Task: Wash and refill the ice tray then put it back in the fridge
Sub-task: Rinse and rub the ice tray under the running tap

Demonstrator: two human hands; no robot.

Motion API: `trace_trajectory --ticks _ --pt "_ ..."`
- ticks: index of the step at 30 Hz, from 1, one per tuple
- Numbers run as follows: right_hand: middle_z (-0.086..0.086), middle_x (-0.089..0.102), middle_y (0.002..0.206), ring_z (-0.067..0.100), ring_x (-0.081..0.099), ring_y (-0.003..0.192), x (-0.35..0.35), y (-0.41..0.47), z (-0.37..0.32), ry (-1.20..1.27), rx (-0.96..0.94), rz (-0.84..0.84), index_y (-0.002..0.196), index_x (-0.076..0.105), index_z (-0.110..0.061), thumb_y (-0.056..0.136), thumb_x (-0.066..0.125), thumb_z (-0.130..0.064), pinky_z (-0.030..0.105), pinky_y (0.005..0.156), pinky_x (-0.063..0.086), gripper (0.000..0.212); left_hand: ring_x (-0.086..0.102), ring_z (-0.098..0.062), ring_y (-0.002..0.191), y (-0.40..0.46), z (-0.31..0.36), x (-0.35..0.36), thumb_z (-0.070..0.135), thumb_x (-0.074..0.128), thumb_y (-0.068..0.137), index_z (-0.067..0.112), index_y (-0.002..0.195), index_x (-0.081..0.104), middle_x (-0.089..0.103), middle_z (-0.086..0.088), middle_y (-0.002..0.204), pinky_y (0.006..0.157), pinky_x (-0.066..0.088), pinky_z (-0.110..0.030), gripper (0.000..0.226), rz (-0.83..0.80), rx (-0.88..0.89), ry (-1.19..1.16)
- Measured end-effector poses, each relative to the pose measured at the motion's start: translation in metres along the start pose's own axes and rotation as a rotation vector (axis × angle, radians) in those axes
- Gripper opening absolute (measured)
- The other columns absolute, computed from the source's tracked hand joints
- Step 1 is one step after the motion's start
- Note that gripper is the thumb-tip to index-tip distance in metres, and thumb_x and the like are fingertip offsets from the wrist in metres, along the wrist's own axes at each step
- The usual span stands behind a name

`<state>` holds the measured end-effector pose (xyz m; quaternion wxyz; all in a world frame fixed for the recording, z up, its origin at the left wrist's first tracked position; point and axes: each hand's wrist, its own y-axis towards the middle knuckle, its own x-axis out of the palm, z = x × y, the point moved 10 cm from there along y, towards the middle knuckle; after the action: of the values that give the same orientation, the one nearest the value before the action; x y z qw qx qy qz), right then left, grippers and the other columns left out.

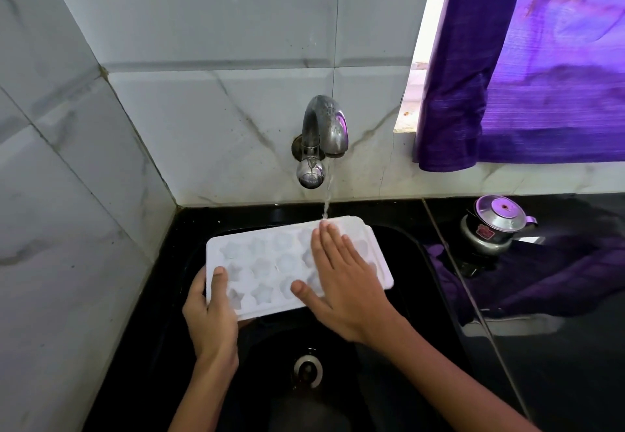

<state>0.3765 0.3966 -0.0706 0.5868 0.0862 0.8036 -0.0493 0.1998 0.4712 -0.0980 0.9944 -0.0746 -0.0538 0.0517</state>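
A white ice tray (267,272) with star and round moulds is held level over the black sink (399,296). My left hand (211,313) grips its near left corner, thumb on top and fingers underneath. My right hand (338,276) lies flat on the tray's right half, fingers straight and pointing toward the wall. A steel tap (324,130) on the tiled wall runs a thin stream of water (327,195) that lands at the tray's far edge, just by my right fingertips.
The sink drain (307,369) lies below the tray. A small steel kettle (495,227) stands on the black counter at the right. A purple curtain (527,69) hangs over the window above it. Marble-look tiles close off the left and back.
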Motion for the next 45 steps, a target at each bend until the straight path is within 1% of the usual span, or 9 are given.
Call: trace_trajectory --ticks 5,9,12,19,24,27,32,39,45 --pt "0.001 -0.017 0.157 0.011 -0.023 0.143 0.007 -0.008 -0.024 -0.034 -0.182 -0.031 0.15 -0.008 -0.014 0.09 0.007 -0.065 0.03 0.118 -0.013 0.08 0.059 -0.005 0.076 0.002 0.006 0.001 0.018 0.048 0.098 0.01 0.121 0.058 0.063 0.0 0.096 0.048 0.046 -0.005 0.026 0.023 0.043 0.009" --pt "0.002 -0.027 0.153 0.013 -0.03 0.139 -0.003 -0.007 0.011 -0.035 0.029 -0.01 0.146 -0.018 -0.014 0.081 -0.004 -0.069 0.023 0.107 -0.024 0.086 0.059 -0.004 0.076 0.009 0.003 -0.005 0.017 0.048 0.098 0.01 0.124 0.057 0.061 0.011 0.09 0.052 0.049 -0.01 0.028 0.049 0.024 -0.013" --pt "0.006 -0.025 0.154 0.016 -0.027 0.141 -0.01 0.01 0.024 -0.005 0.129 0.04 0.147 -0.016 -0.009 0.075 -0.006 -0.073 0.025 0.11 -0.021 0.097 0.06 -0.006 0.078 0.006 0.0 0.001 0.018 0.048 0.098 0.016 0.119 0.057 0.062 0.009 0.091 0.05 0.049 -0.01 0.022 0.03 0.015 -0.031" --pt "-0.002 -0.02 0.155 0.008 -0.021 0.143 0.006 0.004 -0.019 -0.014 -0.18 -0.048 0.149 -0.01 -0.017 0.093 0.006 -0.06 0.027 0.117 -0.012 0.072 0.062 -0.007 0.081 0.016 0.0 -0.014 0.02 0.049 0.098 0.015 0.124 0.058 0.064 0.006 0.096 0.053 0.053 -0.013 0.028 0.106 -0.015 -0.066" --pt "0.0 -0.025 0.153 0.011 -0.024 0.141 -0.004 0.008 0.019 -0.013 0.095 0.011 0.149 -0.013 -0.013 0.082 -0.002 -0.066 0.019 0.107 -0.021 0.086 0.063 -0.013 0.084 0.012 -0.006 -0.011 0.02 0.047 0.099 0.017 0.121 0.058 0.064 0.003 0.098 0.047 0.051 -0.016 0.025 0.092 -0.036 -0.081" --pt "0.003 -0.023 0.154 0.012 -0.026 0.14 -0.007 0.022 0.008 -0.005 0.062 0.026 0.149 -0.012 -0.01 0.082 -0.003 -0.066 0.022 0.109 -0.021 0.088 0.065 -0.011 0.084 0.004 -0.01 0.002 0.022 0.048 0.098 0.019 0.121 0.059 0.066 0.003 0.099 0.056 0.054 -0.026 0.025 0.044 -0.046 -0.074" --pt "-0.001 -0.018 0.156 0.007 -0.022 0.142 0.007 0.013 -0.033 0.007 -0.163 -0.037 0.149 -0.008 -0.014 0.091 0.002 -0.058 0.023 0.114 -0.017 0.074 0.064 -0.006 0.081 0.0 -0.004 0.001 0.018 0.048 0.098 0.018 0.117 0.059 0.065 0.005 0.098 0.052 0.048 -0.009 0.022 0.067 -0.005 -0.089" --pt "-0.003 -0.025 0.149 0.008 -0.024 0.14 -0.007 0.008 0.021 0.002 0.092 0.008 0.148 -0.011 -0.014 0.085 -0.002 -0.06 0.019 0.108 -0.022 0.079 0.066 -0.002 0.074 -0.002 -0.007 -0.011 0.018 0.048 0.099 0.021 0.118 0.059 0.065 0.01 0.094 0.051 0.051 -0.012 0.022 0.093 0.0 -0.089" --pt "-0.002 -0.02 0.155 0.007 -0.024 0.142 0.008 0.007 -0.024 0.026 -0.111 -0.022 0.147 -0.014 -0.016 0.088 -0.002 -0.06 0.024 0.115 -0.016 0.075 0.066 -0.008 0.085 -0.004 -0.006 0.007 0.021 0.048 0.098 0.014 0.124 0.059 0.067 0.003 0.103 0.055 0.05 -0.01 0.029 0.04 0.011 -0.072"
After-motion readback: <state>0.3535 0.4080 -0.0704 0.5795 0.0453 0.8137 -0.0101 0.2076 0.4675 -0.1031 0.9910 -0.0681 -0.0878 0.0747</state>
